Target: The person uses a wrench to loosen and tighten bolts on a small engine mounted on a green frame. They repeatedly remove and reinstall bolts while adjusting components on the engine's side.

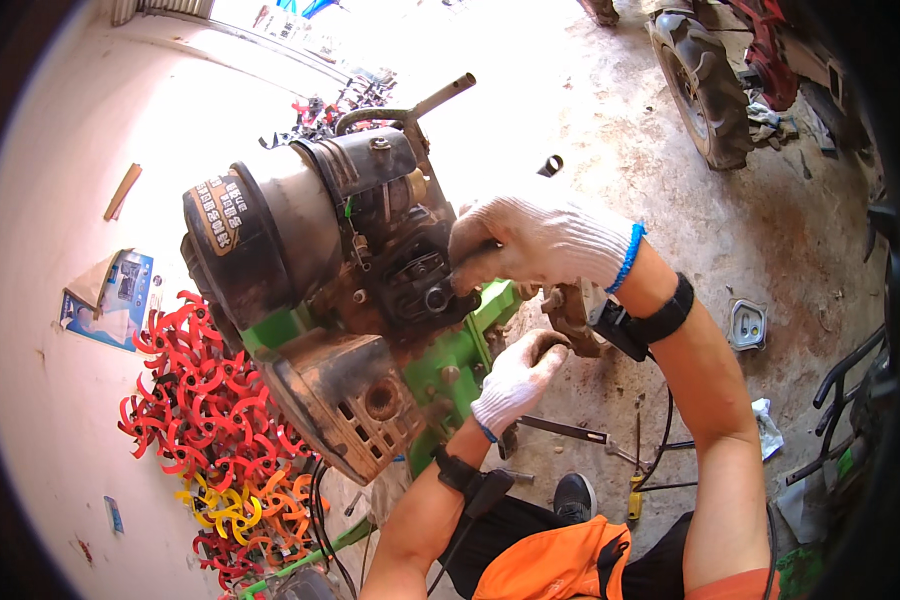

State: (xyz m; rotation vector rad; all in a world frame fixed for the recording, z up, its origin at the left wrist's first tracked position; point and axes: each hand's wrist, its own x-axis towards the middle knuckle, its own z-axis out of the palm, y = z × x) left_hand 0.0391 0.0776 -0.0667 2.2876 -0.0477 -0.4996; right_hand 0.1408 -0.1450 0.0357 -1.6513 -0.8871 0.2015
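A dirty engine [410, 260] on a green frame [445, 370] stands in front of me, with a dark round air filter housing [225, 225] and a rusty muffler cover [355, 400] on its left. My right hand [540, 240], in a white knitted glove with a blue cuff, is at the engine's right side. Its fingers are curled by the exposed dark parts, and whatever they hold is hidden. Lower down, my left hand [520, 385], gloved too, is closed beside the green frame, near a rusty metal bracket [575, 320]. What its fingers grip cannot be made out.
Red, yellow and orange curved blades [210, 400] are piled against the left wall. A flat metal bar [565, 430] and a yellow-handled screwdriver [635, 500] lie on the floor near my shoe [574, 498]. A small tray [747, 325] sits to the right, a tractor wheel [698, 90] beyond.
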